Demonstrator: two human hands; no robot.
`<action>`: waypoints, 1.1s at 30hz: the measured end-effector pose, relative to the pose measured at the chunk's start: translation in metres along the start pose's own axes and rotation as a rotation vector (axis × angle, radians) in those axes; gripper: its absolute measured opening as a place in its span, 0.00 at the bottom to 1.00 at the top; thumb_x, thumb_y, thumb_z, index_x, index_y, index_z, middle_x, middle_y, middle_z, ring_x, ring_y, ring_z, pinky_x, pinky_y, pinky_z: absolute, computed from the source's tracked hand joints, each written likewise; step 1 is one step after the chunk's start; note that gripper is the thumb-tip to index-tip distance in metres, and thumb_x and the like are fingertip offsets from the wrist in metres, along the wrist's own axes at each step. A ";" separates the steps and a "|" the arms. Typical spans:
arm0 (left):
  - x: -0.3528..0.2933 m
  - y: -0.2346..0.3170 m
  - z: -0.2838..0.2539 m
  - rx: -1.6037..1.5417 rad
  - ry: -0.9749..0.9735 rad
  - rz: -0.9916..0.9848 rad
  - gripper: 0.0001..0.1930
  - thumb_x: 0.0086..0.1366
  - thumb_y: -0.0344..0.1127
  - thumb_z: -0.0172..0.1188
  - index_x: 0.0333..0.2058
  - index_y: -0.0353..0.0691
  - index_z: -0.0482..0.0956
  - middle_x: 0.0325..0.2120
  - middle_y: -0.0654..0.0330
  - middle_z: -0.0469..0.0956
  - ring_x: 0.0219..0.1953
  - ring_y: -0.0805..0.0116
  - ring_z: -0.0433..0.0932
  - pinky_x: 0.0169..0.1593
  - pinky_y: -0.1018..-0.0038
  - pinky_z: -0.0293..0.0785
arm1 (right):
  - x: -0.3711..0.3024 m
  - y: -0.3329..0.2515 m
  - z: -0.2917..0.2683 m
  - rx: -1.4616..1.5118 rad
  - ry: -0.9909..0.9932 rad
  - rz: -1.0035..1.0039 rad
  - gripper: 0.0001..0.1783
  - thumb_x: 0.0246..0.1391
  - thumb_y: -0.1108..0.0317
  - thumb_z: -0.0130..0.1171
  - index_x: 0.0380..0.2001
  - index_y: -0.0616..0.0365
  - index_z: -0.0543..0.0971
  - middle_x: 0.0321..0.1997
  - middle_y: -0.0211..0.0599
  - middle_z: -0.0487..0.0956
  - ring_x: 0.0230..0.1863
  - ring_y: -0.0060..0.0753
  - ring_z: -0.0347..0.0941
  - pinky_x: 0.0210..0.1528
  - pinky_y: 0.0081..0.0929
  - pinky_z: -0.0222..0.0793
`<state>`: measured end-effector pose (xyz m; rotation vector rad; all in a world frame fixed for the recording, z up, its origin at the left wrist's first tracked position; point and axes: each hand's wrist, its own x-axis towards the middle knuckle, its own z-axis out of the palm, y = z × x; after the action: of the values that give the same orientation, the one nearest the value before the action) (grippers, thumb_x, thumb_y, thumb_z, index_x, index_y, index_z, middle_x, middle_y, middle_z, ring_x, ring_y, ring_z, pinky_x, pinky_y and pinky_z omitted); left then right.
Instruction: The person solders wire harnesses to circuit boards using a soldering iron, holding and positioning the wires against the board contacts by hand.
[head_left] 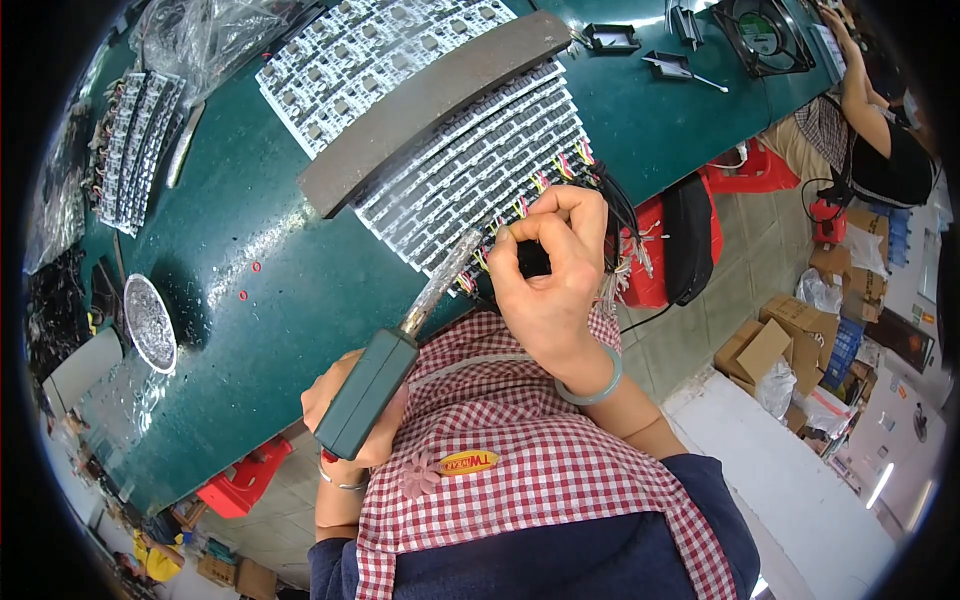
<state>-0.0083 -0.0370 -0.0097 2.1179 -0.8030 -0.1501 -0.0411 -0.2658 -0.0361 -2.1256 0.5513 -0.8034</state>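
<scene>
My left hand (385, 430) is wrapped round the green box-shaped handle of a soldering iron (368, 393). Its metal barrel slants up and right, the tip lying at the near edge of a panel of printed circuit boards (470, 165). Right beside that tip, my right hand (555, 275) pinches with thumb and forefinger at the board edge; what sits between the fingertips is too small to make out. Short coloured wires (541, 182) stick out along this edge. Across the boards rests a curved dark bar (430, 110). Black cables (618, 200) hang off beside my right hand.
On the green table (235, 340) are a round cup (150, 322), another board stack (140, 150), plastic bags (210, 40), black trays (612, 38) and a fan (762, 38). Red stools (648, 250) stand by the edge. Another person's arm (860, 85) reaches in at the far right.
</scene>
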 end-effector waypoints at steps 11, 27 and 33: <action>0.017 0.008 -0.004 -0.060 -0.084 -0.015 0.12 0.41 0.23 0.65 0.29 0.32 0.82 0.27 0.53 0.80 0.27 0.57 0.82 0.30 0.72 0.77 | 0.003 0.000 -0.003 -0.019 -0.027 -0.020 0.10 0.33 0.85 0.60 0.21 0.63 0.71 0.37 0.41 0.67 0.38 0.40 0.63 0.40 0.34 0.61; -0.019 -0.006 -0.004 0.032 0.007 -0.167 0.14 0.41 0.32 0.68 0.31 0.37 0.82 0.28 0.54 0.80 0.26 0.58 0.80 0.30 0.70 0.74 | 0.005 0.000 -0.001 -0.061 -0.011 -0.053 0.09 0.33 0.84 0.61 0.18 0.62 0.71 0.37 0.40 0.67 0.38 0.40 0.63 0.40 0.34 0.61; -0.034 -0.009 -0.007 -0.019 0.037 -0.417 0.16 0.43 0.35 0.69 0.34 0.41 0.85 0.31 0.54 0.81 0.30 0.56 0.80 0.35 0.66 0.75 | 0.004 -0.001 -0.003 -0.054 -0.029 -0.014 0.08 0.34 0.84 0.61 0.19 0.63 0.73 0.38 0.40 0.68 0.38 0.40 0.63 0.40 0.35 0.62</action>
<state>-0.0283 -0.0086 -0.0179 2.2385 -0.3272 -0.3355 -0.0402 -0.2697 -0.0325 -2.1897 0.5492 -0.7716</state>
